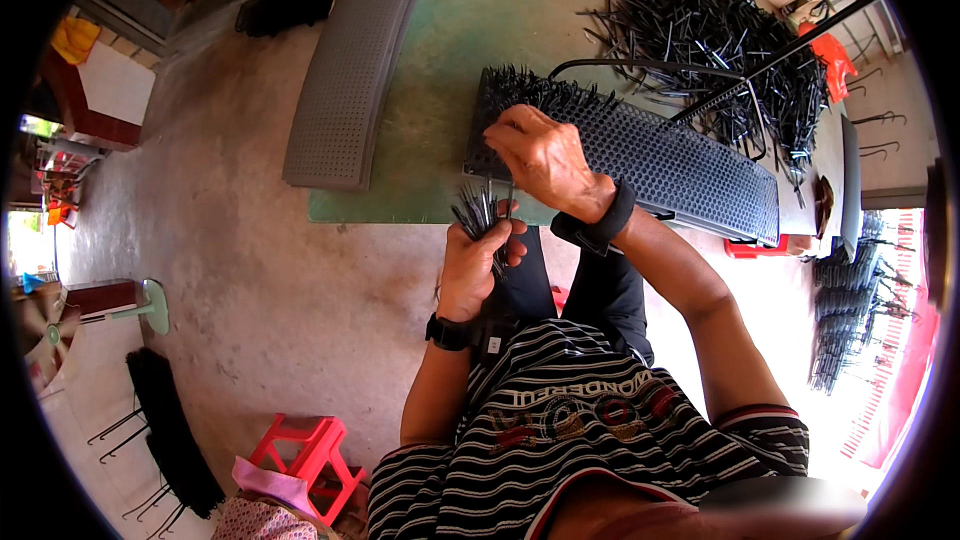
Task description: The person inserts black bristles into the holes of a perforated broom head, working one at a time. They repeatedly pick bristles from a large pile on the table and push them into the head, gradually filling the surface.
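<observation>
My left hand (474, 265), just off the table's near edge, is closed around a bunch of thin black strips (474, 208) whose ends fan out above the fingers. My right hand (545, 152) is over the left end of a long dark board (680, 160) full of round holes. Its fingers are bent together in a pinch, and what they hold, if anything, is hidden. Short black strips (535, 88) stand upright in the holes along the board's far left part. A large loose heap of similar black strips (690, 40) lies behind the board.
The boards rest on a green table (430, 70). Grey perforated panels (340, 90) lie along its left side. A black metal frame (720, 90) reaches over the board and heap. Orange-red bags (828, 58) sit at the back right. A red stool (305, 460) stands behind on the left.
</observation>
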`<state>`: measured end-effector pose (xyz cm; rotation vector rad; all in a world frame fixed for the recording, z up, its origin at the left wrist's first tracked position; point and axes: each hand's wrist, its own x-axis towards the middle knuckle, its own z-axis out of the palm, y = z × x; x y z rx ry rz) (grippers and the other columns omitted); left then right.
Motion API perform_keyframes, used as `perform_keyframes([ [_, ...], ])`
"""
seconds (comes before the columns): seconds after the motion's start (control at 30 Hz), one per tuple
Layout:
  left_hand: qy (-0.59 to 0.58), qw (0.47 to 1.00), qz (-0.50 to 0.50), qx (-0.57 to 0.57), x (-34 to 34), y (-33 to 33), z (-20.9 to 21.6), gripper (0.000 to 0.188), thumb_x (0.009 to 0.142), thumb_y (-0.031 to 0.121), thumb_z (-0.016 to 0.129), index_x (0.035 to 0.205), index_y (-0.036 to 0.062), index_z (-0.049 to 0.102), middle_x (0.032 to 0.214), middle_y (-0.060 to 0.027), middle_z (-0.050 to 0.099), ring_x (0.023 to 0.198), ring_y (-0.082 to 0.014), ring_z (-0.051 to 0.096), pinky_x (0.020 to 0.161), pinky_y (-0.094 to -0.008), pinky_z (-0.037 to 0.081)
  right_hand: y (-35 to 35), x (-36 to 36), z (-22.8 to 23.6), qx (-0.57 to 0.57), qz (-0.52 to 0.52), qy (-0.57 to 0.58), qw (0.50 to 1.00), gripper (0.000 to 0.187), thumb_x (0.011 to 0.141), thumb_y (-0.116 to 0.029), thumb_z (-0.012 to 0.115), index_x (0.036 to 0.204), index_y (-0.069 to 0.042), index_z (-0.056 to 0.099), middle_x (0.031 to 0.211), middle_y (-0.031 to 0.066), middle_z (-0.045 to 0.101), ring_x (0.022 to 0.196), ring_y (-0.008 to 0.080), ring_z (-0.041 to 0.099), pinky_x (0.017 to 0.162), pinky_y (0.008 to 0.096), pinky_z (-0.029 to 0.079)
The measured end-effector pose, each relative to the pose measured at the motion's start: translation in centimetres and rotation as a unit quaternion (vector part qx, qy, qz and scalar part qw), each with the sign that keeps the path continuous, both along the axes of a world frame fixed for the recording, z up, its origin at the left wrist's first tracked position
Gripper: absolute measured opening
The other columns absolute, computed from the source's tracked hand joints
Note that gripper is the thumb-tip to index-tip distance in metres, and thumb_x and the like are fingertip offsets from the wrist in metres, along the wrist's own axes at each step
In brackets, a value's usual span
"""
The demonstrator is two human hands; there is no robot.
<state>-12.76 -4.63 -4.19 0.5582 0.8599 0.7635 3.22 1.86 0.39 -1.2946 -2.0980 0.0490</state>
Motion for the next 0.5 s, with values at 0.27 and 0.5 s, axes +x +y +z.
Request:
perform_keyframes([
  [0.27,-0.027,0.992,-0.12,0.038,2.7,0.9,1.1,0.027,0.088,0.007,0.057,0.113,-0.0018,0.056,0.083,-0.0103,0.064,0.062,-0.0166,0.06,0.053,-0.0267,0.046,-1.6,4.1,0.6,-0.395,-0.029,0.252,0.883,0.018,0.081,-0.015,0.065,0.088,0.002,0.068,0.069,0.0049,0.065,0.063,0.0063,0.055,0.055,0.0241,0.044],
  [0.5,-0.031,0.99,-0.137,0.019,4.4,1.0,-0.3,0.029,0.088,0.008,0.056,0.115,-0.002,0.055,0.084,-0.0109,0.064,0.062,-0.0165,0.059,0.052,-0.0269,0.045,-1.5,6.2,2.0,-0.268,-0.119,0.453,0.842,0.022,0.094,-0.019,0.051,0.094,0.003,0.055,0.075,0.0098,0.066,0.048,0.0072,0.055,0.042,0.0183,0.043],
])
